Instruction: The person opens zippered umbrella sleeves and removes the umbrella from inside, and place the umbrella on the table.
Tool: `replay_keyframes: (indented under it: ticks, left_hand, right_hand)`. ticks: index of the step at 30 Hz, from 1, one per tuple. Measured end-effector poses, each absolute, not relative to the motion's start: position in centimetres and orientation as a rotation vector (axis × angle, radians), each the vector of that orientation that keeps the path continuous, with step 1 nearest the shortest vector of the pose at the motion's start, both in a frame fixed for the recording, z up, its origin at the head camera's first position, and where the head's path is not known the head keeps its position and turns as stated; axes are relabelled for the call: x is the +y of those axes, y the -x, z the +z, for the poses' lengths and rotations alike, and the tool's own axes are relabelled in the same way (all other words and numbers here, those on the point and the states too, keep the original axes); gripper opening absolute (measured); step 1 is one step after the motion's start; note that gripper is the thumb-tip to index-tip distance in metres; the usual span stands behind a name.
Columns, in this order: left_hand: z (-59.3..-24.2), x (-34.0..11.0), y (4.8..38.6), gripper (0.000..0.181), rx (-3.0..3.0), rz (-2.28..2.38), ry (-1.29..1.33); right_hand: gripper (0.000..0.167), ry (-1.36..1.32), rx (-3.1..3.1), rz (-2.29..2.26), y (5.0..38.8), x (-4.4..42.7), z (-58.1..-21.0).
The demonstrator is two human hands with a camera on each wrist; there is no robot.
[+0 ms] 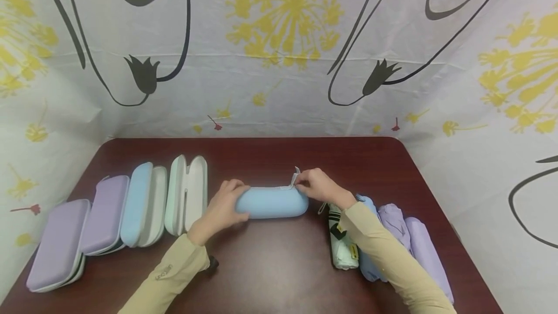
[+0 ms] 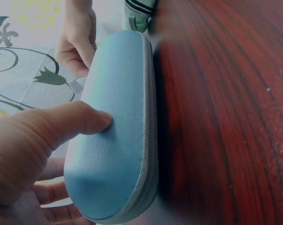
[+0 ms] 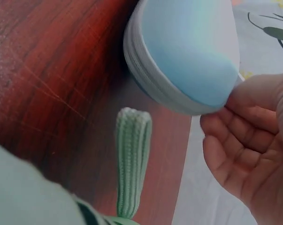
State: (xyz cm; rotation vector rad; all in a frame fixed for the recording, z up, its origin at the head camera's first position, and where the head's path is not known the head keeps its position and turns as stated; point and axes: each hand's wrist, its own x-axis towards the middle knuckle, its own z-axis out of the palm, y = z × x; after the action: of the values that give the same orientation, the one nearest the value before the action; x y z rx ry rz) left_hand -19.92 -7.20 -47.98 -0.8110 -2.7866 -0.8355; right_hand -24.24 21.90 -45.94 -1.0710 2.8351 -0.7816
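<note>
A light blue zip case [image 1: 272, 203] lies lengthwise across the middle of the table, its zipper seam [image 2: 149, 117] running round the edge. My left hand [image 1: 224, 205] grips its left end; in the left wrist view the thumb presses on top and the other fingers go round the far side. At the right end, my right hand [image 1: 320, 187] pinches the zipper pull beside a pale strap [image 1: 294, 177] that sticks up. In the right wrist view, the fingertips meet at the case's corner and hide the pull itself.
On the left stand two purple cases [image 1: 61, 243], a blue case [image 1: 138, 205] and a mint case [image 1: 197, 188], the latter two partly open. Right of the hands lie a mint folded umbrella [image 1: 344, 251] with a wrist loop [image 3: 133, 161], a blue bundle [image 1: 372, 270] and two lilac bundles [image 1: 429, 256].
</note>
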Motion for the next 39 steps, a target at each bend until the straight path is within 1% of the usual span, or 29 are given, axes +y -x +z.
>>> replay_keyframes:
  ticks: [4, 7, 15, 21, 27, 32, 39]
  left_hand:
    - [-48.0, -7.2, 19.9, 0.066, -2.778, -0.837, 0.815]
    - [-48.0, -7.2, 20.0, 0.066, -2.780, -0.826, 0.817]
    - [-47.9, -7.1, 20.3, 0.068, -2.814, -0.771, 0.837]
    - [-47.9, -7.3, 20.6, 0.071, -2.826, -0.707, 0.869]
    - [-48.0, -7.6, 21.1, 0.071, -2.818, -0.728, 0.904]
    - [-48.2, -8.0, 21.1, 0.070, -2.785, -0.844, 0.883]
    - [-49.0, -8.2, 21.3, 0.068, -2.718, -0.927, 0.879]
  right_hand:
    - [0.009, 1.082, 2.788, -0.815, 24.5, 21.9, -45.8]
    - [0.009, 1.118, 2.800, -0.751, 24.5, 21.7, -45.6]
    - [0.009, 1.373, 2.909, -0.527, 24.3, 21.3, -45.6]
    - [0.010, 1.439, 2.919, -0.522, 24.4, 21.4, -45.5]
    - [0.011, 1.339, 2.921, -0.515, 24.2, 22.4, -45.5]
    - [0.008, 1.242, 2.926, -0.511, 23.8, 23.2, -45.5]
    - [0.014, 1.046, 2.950, -0.559, 22.5, 23.6, -45.8]
